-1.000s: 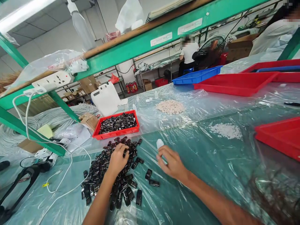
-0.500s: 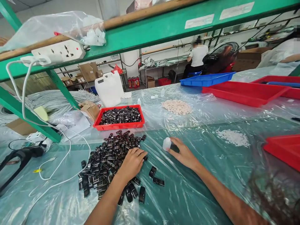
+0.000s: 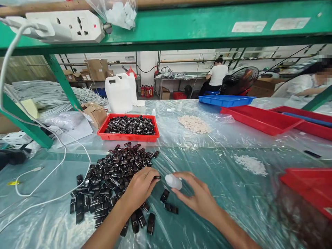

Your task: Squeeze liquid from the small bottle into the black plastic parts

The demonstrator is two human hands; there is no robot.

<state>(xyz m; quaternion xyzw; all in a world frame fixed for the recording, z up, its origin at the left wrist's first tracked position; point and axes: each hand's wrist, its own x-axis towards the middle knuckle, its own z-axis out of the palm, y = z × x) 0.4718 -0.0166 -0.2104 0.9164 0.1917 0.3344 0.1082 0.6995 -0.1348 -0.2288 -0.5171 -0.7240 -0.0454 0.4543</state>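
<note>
My left hand (image 3: 140, 188) rests at the right edge of a heap of small black glossy parts (image 3: 109, 180) on the plastic-covered table and pinches one black part (image 3: 157, 177) at its fingertips. My right hand (image 3: 198, 197) is closed round a small white squeeze bottle (image 3: 173, 181), whose tip points left toward the pinched part. The two hands are almost touching. A few loose black parts (image 3: 164, 195) lie just below them.
A red tray (image 3: 127, 137) full of black parts sits behind the heap. Beyond it are a white jug (image 3: 118, 94), a pile of beige pieces (image 3: 194, 124), white bits (image 3: 250, 164), blue and red trays (image 3: 260, 117). White cables (image 3: 49, 176) lie left. Other people work behind.
My right hand brought the white bottle down and left toward my left hand. My left hand lifted a black part out of the heap. The camera tilted down and closer.
</note>
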